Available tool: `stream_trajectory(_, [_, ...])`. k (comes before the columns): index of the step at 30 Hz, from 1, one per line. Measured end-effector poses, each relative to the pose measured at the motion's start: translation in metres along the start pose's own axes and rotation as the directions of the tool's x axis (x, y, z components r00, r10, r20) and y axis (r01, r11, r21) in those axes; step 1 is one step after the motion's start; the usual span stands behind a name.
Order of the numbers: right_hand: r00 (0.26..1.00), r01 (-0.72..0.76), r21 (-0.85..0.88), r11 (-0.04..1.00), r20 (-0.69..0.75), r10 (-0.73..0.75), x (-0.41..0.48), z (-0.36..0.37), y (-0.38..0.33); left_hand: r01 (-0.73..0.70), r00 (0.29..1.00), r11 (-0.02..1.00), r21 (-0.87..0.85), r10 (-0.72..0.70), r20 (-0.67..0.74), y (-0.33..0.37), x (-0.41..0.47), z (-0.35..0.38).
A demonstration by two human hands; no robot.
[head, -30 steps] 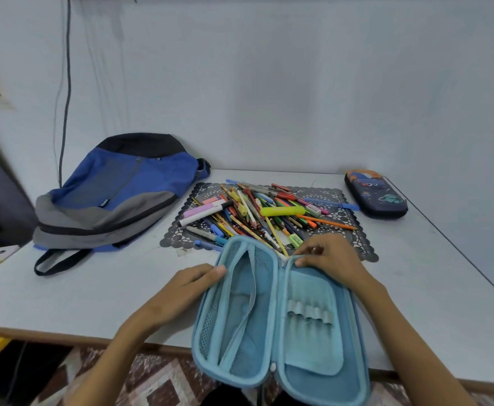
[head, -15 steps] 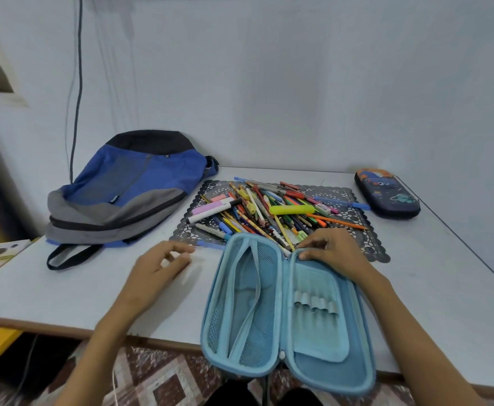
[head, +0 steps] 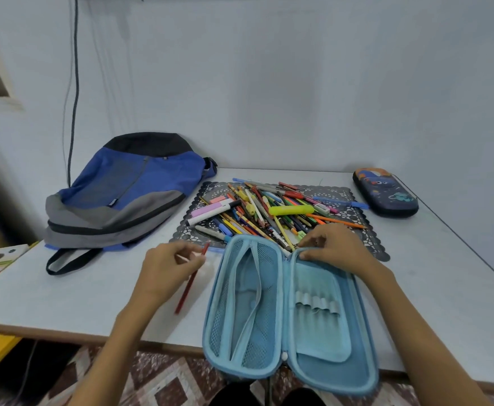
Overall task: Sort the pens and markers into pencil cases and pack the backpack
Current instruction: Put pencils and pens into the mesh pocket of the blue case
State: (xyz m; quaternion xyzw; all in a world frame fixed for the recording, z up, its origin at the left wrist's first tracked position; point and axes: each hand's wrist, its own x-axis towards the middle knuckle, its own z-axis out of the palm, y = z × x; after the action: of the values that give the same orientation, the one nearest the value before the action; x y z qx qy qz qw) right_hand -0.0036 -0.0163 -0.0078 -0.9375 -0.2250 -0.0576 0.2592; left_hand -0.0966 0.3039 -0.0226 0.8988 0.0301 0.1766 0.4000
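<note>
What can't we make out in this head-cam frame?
- Backpack contents: zipped shut.
- Dark pencil case contents: closed.
- Left hand grip on the red pencil: motion blur.
- Pens low in the pile: covered by others.
- Blue case near end: overhangs the table edge.

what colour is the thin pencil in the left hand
Red, seen in the head view: thin red pencil in the left hand.

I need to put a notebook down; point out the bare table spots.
Free: the white table right of the open light-blue pencil case, below the dark closed pencil case; also the near-left strip below the blue-grey backpack. Crowded: the black lace mat under the heap of pens.
</note>
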Motion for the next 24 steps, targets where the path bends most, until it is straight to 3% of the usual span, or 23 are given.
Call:
stream_trajectory(2, [0.996, 0.023, -0.009, 1.000, -0.085, -0.023, 0.002, -0.004, -0.013, -0.042, 0.999, 0.984, -0.173, 0.036, -0.041, 0.020, 0.006, 0.008])
stream_trajectory(4, [0.990, 0.047, 0.206, 0.977, -0.139, -0.018, 0.005, -0.006, -0.034, -0.062, 0.998, 0.944, -0.324, 0.054, -0.032, 0.044, 0.012, 0.016])
stream_trajectory(7, [0.997, -0.044, 0.662, 0.749, -0.015, 0.073, 0.006, -0.006, -0.072, -0.099, 0.993, 0.926, -0.364, 0.118, 0.030, 0.070, 0.016, 0.030])
stream_trajectory(9, [0.991, -0.133, 0.787, 0.602, 0.091, 0.099, 0.006, -0.002, -0.087, -0.136, 0.985, 0.938, -0.317, 0.163, 0.059, 0.078, 0.014, 0.040])
stream_trajectory(13, [0.979, -0.197, 0.824, 0.531, 0.140, 0.146, 0.008, 0.010, -0.088, -0.184, 0.977, 0.959, -0.216, 0.204, 0.070, 0.071, 0.008, 0.048])
stream_trajectory(16, [0.972, -0.209, 0.809, 0.550, 0.110, 0.207, 0.009, 0.017, -0.082, -0.227, 0.964, 0.974, 0.005, 0.224, 0.144, 0.056, 0.006, 0.042])
stream_trajectory(20, [0.957, -0.240, 0.785, 0.572, 0.094, 0.273, 0.012, 0.026, -0.081, -0.221, 0.948, 0.936, 0.275, 0.140, 0.285, 0.049, 0.008, 0.034])
stream_trajectory(24, [0.964, -0.229, 0.788, 0.572, 0.102, 0.246, 0.013, 0.038, -0.085, -0.174, 0.968, 0.890, 0.423, 0.075, 0.239, 0.044, 0.007, 0.030])
